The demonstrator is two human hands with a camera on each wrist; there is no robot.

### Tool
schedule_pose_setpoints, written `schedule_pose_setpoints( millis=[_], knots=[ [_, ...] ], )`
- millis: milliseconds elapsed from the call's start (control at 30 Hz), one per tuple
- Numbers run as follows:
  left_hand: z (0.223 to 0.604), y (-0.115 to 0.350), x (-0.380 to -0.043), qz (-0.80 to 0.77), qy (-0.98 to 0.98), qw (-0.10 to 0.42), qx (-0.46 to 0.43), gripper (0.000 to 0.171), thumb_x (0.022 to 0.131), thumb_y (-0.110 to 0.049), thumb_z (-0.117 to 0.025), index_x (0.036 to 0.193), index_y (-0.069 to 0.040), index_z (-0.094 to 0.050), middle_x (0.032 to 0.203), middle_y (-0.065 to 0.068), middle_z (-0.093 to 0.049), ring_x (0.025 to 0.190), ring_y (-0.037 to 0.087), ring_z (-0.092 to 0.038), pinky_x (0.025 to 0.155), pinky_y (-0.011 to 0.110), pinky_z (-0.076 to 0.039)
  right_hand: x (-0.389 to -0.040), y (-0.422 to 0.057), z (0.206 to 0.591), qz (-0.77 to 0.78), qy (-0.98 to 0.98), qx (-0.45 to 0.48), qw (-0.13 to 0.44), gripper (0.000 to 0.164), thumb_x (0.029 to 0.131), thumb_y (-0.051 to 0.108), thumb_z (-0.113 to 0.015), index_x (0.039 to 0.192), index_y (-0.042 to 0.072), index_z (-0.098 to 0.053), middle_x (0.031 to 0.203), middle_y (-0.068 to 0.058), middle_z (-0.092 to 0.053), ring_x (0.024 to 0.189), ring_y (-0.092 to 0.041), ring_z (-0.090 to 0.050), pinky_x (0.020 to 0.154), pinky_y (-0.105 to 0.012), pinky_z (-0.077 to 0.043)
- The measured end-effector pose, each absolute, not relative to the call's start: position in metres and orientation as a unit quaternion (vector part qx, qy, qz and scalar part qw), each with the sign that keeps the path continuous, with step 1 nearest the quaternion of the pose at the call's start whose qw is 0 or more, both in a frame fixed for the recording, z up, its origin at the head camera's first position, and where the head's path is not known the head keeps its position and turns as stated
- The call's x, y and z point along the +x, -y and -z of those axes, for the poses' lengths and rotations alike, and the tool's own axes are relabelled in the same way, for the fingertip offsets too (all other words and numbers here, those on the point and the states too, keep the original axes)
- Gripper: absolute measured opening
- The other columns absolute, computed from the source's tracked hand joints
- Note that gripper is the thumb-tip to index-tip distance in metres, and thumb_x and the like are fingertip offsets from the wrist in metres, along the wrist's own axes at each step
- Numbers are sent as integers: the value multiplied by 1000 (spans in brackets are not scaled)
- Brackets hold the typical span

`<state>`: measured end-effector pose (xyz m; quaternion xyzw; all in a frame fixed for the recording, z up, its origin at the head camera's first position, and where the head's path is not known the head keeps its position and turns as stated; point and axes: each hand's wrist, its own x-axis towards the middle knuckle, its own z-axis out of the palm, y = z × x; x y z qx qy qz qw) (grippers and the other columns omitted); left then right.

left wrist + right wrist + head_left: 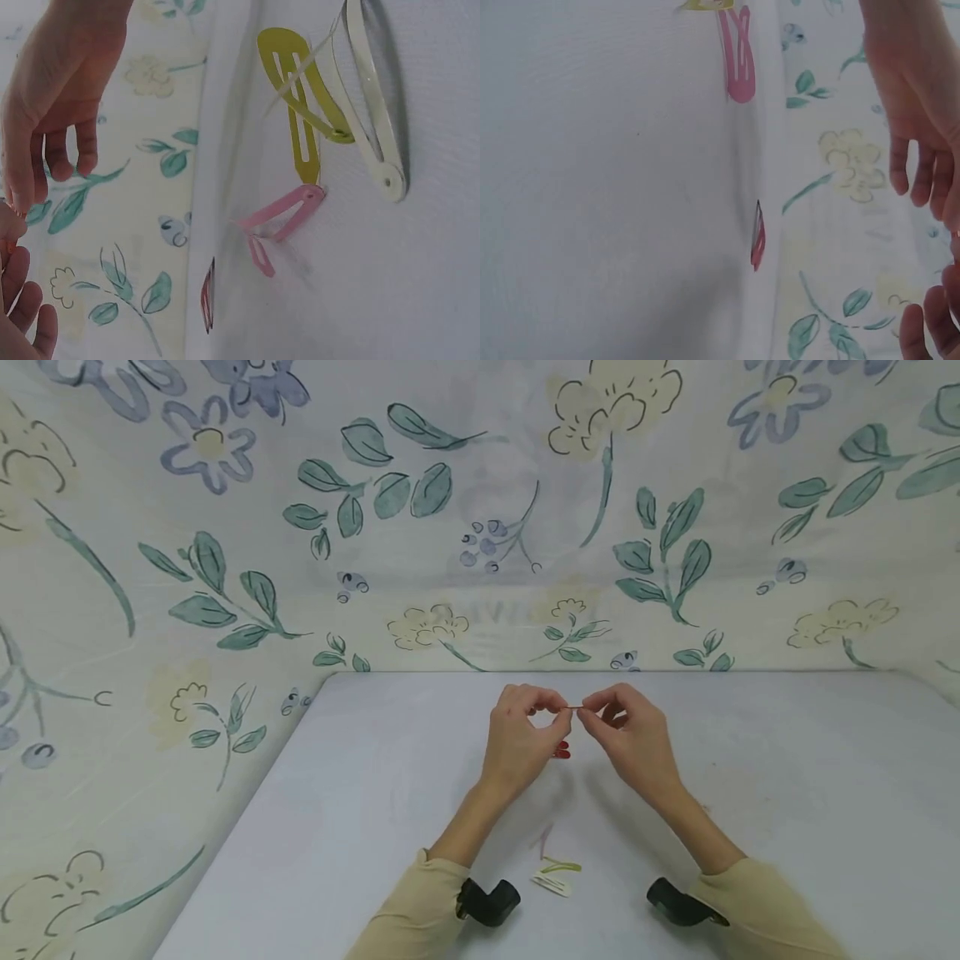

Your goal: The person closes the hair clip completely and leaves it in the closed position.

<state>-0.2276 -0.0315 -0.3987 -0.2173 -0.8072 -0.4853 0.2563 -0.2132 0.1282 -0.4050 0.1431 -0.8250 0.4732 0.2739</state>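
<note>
As two hands meet just beyond the red clip (562,750), one orange strip (575,707) spans the gap between them. The left hand (516,737) pinches one end between thumb and forefinger; the right hand (637,735) pinches the other.

Four clips lie on the one white table (360,768): the red one, then on the wearer's side of it one pink clip (289,212), one yellow-green clip (306,127) farther off, and one cream clip (379,112) farthest. Two black wrist devices (491,903), one per sleeve (420,906), sit well apart from the red clip, nearer the wearer.

The left hand partly covers the red clip in the head view. Fingertips hide the strip's ends, and both wrist views cut the hands off at the edge, leaving just specks of orange. The right wrist view crops the yellow-green clip; whether it touches the pink one, I cannot tell.

What shows of the strip is short, thin and straight, orange to brownish, running level; its full shape cannot be made out.
</note>
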Motion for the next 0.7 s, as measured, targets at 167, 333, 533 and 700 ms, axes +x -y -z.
schedule_pose_setpoints(
  millis=[167, 333, 533, 700],
  knots=[
    [405, 29, -230, 485, 804, 275, -207, 6, 82, -8, -73, 87, -8, -71, 84, 3, -67, 88, 18, -54, 77, 30, -49, -217, -125, 409, -494, 818, 126, 267, 14, 87, 6, -74, 99, 3, -66, 92, -9, -68, 77, -17, -54, 67, -16, -45],
    [410, 30, -231, 472, 805, 298, -201, 6, 82, -10, -74, 87, -9, -71, 84, 3, -66, 89, 18, -55, 79, 31, -48, -217, -123, 410, -497, 817, 126, 265, 14, 87, 6, -74, 98, 3, -66, 90, -9, -67, 76, -18, -54, 67, -18, -46],
    [410, 31, -231, 447, 808, 318, -213, 6, 81, -11, -75, 85, -9, -70, 81, 2, -64, 89, 18, -54, 80, 31, -48, -216, -123, 409, -489, 819, 134, 267, 15, 87, 6, -74, 99, 3, -66, 91, -9, -67, 76, -18, -54, 67, -18, -46],
    [412, 32, -230, 440, 809, 322, -220, 7, 81, -9, -74, 85, -9, -68, 81, 3, -64, 88, 19, -54, 79, 32, -48, -212, -121, 410, -491, 818, 135, 270, 15, 87, 5, -73, 99, 2, -64, 91, -9, -67, 77, -18, -55, 68, -19, -46]
  ],
)
